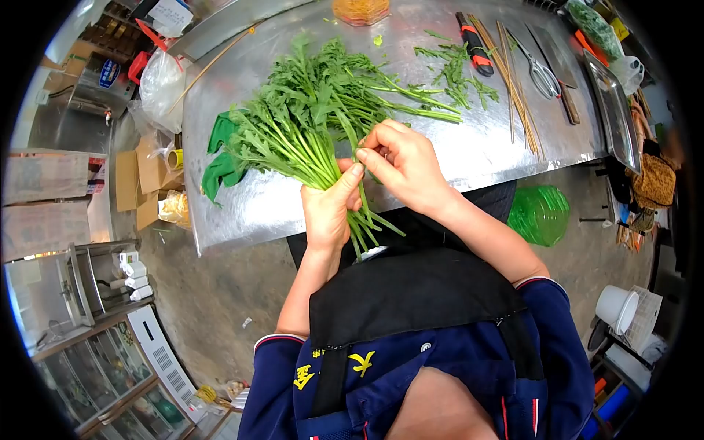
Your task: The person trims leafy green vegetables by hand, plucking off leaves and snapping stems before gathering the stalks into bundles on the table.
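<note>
My left hand is wrapped round a bunch of leafy green stems, whose cut ends stick out below the fist and whose leaves point up and left. Just right of it, my right hand pinches a green stem at the side of the bunch between thumb and forefinger. Behind the bunch, more leafy greens lie on the metal table, their stems pointing right. A few loose leafy sprigs lie farther back on the right.
Thin sticks, a black-and-red tool, scissors and a cleaver lie on the right, beside a metal tray. A green cloth is at the left edge. A green plastic bottle stands below the table.
</note>
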